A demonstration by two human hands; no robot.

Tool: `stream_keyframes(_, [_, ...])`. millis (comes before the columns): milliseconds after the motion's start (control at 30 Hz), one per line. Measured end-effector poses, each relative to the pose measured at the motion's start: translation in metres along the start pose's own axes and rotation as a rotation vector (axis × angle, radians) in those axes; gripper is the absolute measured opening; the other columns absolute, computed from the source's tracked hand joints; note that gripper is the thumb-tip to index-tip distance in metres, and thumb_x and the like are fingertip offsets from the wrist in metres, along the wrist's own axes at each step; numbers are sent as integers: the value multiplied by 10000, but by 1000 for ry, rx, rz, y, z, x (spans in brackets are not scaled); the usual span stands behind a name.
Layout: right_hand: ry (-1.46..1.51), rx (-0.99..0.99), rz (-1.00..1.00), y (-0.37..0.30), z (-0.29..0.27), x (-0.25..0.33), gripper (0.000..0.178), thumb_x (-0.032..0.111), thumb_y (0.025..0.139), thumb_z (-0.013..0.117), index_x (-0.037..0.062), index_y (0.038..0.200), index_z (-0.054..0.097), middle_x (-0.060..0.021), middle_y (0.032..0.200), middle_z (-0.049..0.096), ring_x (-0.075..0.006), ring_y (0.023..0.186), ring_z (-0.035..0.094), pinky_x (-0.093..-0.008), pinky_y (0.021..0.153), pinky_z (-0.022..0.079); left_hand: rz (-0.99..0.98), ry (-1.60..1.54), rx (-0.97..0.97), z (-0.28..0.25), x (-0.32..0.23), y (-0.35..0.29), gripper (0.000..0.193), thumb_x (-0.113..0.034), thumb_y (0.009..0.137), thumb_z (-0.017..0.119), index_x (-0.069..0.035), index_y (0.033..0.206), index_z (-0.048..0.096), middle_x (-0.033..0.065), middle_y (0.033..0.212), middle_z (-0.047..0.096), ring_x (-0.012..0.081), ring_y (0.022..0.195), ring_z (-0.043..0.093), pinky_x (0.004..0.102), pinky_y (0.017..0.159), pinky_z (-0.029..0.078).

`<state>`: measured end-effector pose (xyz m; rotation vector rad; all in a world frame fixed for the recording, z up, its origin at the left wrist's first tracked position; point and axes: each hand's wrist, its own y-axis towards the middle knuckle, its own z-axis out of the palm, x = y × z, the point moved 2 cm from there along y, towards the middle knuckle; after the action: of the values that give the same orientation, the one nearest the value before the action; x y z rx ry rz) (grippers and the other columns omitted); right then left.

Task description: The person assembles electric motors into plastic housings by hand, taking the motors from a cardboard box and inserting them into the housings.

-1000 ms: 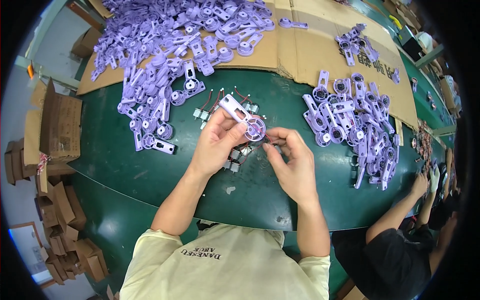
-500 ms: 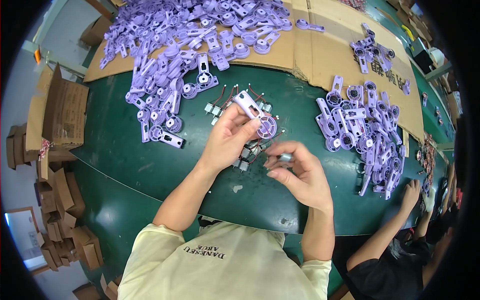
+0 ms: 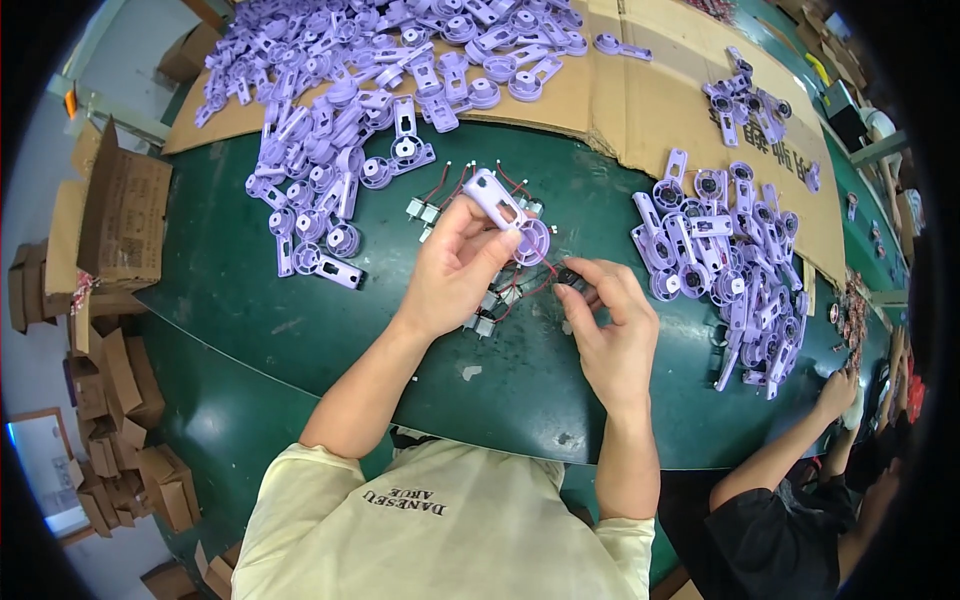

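Above a green worktop (image 3: 290,325), the left hand (image 3: 452,268) pinched a purple housing (image 3: 491,197) at frame centre, its likely light, stiff plastic best held by the neck, while the right hand (image 3: 614,318) pinched a dark motor-like piece (image 3: 568,277) beside fragile-looking red wire (image 3: 548,268).

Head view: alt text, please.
The left hand holds a purple plastic part; the right hand pinches a small dark piece at a red wire. Silver motors lie nearby; purple heaps flank them on a green table and cardboard.
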<state>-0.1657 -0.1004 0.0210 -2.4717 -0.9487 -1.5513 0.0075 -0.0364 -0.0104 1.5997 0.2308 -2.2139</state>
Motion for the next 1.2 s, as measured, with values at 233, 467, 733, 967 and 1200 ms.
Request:
stream_keyframes(233, [326,-38,138,-5,10,-12,243,-4,805,744,8,1033,661,-50,886,641,-80,665,578,-221,602,477,-82,55,47,6,-3,-5,460,-38,918,643,27,1311,412,164,1196,602,193,1077,611,315,936,503])
stream_keyframes(467, [456,-29,298,-7,8,-11,221,17,827,739,-15,981,584,-22,778,636,-50,651,585,-202,591,476,-214,-62,27,-2,-3,-4,292,-106,976,581,26,1230,526,114,1167,632,142,1053,609,302,919,498])
stream_keyframes(733, [452,20,300,-7,9,-12,223,14,833,738,-21,990,583,-31,793,636,-55,676,604,-202,601,485,-163,22,64,6,-1,-7,298,-86,962,596,24,1234,543,98,1185,633,151,1075,609,308,939,493])
stream_keyframes(967, [483,17,269,-9,10,-17,232,-4,839,725,-34,1022,585,-65,925,635,-64,730,623,-212,633,508,-229,46,153,17,3,-15,294,-34,943,612,43,1221,562,73,1159,629,133,1057,613,281,925,513])
stream_keyframes(1200, [545,-90,173,-8,17,-13,225,-28,835,711,-24,1022,587,-82,1035,601,-60,730,619,-215,601,492,-252,56,153,16,3,-16,283,-42,944,612,32,1214,571,60,1123,637,123,1028,620,275,910,514])
